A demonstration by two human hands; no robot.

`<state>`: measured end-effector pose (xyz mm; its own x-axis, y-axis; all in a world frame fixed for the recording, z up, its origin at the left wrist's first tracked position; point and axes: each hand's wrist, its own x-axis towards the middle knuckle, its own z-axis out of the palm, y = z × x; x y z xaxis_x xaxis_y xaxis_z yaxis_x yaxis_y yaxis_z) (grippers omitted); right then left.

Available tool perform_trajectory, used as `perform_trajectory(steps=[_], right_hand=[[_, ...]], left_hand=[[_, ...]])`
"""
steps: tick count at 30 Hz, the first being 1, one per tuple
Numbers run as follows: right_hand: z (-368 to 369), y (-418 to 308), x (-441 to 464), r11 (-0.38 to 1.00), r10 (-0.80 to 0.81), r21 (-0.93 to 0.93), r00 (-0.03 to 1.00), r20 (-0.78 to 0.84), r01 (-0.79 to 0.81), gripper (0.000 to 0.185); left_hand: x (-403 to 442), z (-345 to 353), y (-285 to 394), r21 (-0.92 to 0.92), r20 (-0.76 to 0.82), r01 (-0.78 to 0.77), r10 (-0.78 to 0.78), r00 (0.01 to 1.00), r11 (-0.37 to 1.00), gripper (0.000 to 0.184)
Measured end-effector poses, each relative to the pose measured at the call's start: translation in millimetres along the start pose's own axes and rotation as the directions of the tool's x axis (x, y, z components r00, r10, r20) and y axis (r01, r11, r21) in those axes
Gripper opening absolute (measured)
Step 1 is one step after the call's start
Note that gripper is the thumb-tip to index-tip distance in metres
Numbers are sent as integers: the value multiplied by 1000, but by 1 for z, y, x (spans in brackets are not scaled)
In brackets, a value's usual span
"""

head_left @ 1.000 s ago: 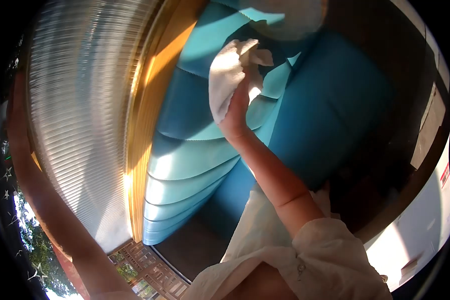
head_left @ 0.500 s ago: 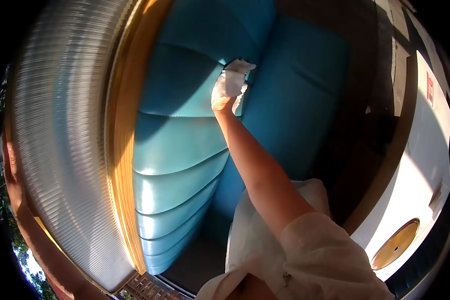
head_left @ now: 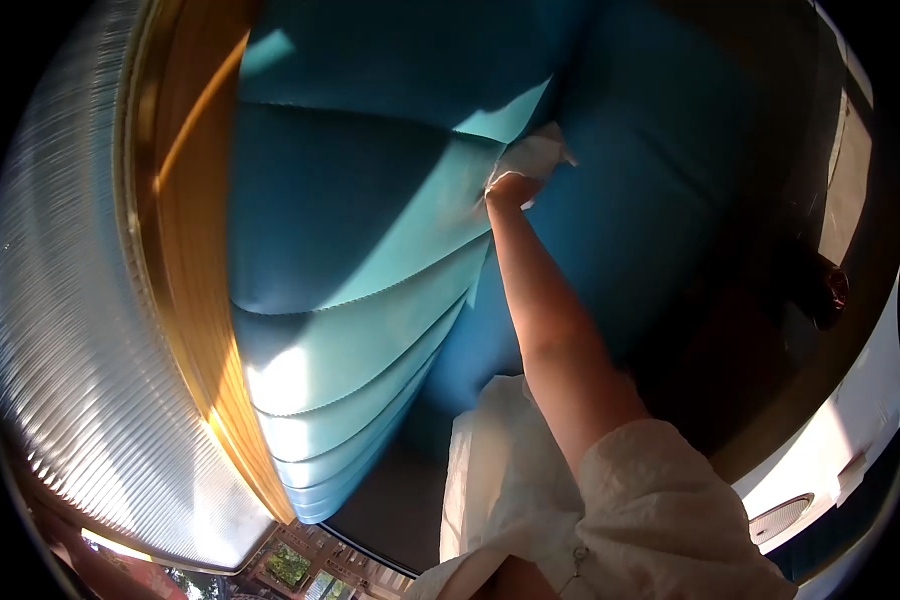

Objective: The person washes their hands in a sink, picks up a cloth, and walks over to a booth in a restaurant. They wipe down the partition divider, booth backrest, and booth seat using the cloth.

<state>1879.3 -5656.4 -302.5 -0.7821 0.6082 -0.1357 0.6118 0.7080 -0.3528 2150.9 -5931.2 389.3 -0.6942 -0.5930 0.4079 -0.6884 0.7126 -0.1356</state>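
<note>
My right hand reaches forward and is closed on a crumpled white cloth, which covers most of its fingers. It presses the cloth at the crease where the blue-green padded backrest meets the blue seat. Sunlight and shadow cross the backrest's stitched channels. At the lower left edge, what looks like my left forearm shows dimly beyond the ribbed clear panel; the fingers of that hand cannot be made out.
A wooden rail runs between the ribbed panel and the backrest. On the right stands a white table bearing an oval inset. A dark cylindrical object with a reddish end lies by the table's edge, in shadow.
My right hand has slid the cloth along the crease, a little nearer and onto the seat side. The view has shifted closer to the bench. My left arm has dropped lower at the left edge.
</note>
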Motion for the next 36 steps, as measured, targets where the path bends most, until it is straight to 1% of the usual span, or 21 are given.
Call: perform_trajectory(steps=[1,2,6,10,11,13,14,15,16,18,19,20,21,22,23,24,25,28,30,34,36], right_hand=[[4,3,9,893,236,328,942,237,-307,22],[9,9,13,861,260,369,926,273,-350,23],[34,40,15,930,-5,364,988,153,-51,30],[45,62,20,844,-293,516,931,218,145,40],[34,61,22,816,-290,572,916,277,86,42],[6,46,30,723,-96,629,861,500,-285,55],[-20,33,34,537,44,570,695,717,-622,67],[-47,24,34,414,74,505,581,810,-757,73],[-74,15,34,285,101,411,454,885,-866,79],[-118,2,26,305,308,117,214,927,-945,89],[-110,2,20,86,296,102,123,947,-991,82],[-106,7,8,85,288,110,130,949,-990,82],[-103,14,-4,470,183,281,404,896,-837,69],[-101,21,-17,754,-16,406,604,797,-516,56],[-102,26,-27,886,-269,454,693,669,-93,43],[-109,27,-34,844,-530,407,656,538,348,32],[-126,23,-38,843,-531,410,664,526,348,32],[-210,0,-47,621,-393,688,610,688,-376,18],[-233,-7,-63,506,-482,862,831,278,5,14],[-241,-18,-70,444,-467,896,859,211,22,15],[-198,-22,-63,338,-388,891,908,-161,302,16]], left_hand=[[1,-3,-4,13,-5,6,-6,1000,1000,69],[1,-3,-6,20,-10,11,-11,1000,1000,69],[8,-9,-14,65,-8,16,-16,1000,998,67],[14,-15,-15,84,1,8,-8,1000,996,65],[14,-15,-14,82,2,6,-6,1000,997,64],[14,-17,-14,69,-8,3,-2,1000,998,63],[13,-18,-13,61,-13,1,-1,1000,998,63],[16,-18,-12,60,-9,-8,8,1000,998,62],[15,-18,-10,50,-8,-14,14,1000,999,62],[15,-16,-2,25,-6,-28,28,1000,999,61],[14,-16,3,12,-1,-35,35,999,999,60],[14,-16,8,-3,4,-44,44,999,999,60],[13,-15,12,-26,7,-47,47,999,999,59],[13,-14,18,-50,14,-52,52,999,997,59],[13,-13,28,-82,24,-51,54,998,995,58],[11,-7,42,-119,34,-60,64,997,991,58],[9,-4,55,-170,49,-62,71,996,984,57],[0,9,87,-220,57,-192,209,976,956,65],[-5,11,101,-248,80,-136,160,984,959,66],[5,7,83,-91,21,-147,150,989,985,63],[26,-11,25,17,58,-194,193,980,981,54]])
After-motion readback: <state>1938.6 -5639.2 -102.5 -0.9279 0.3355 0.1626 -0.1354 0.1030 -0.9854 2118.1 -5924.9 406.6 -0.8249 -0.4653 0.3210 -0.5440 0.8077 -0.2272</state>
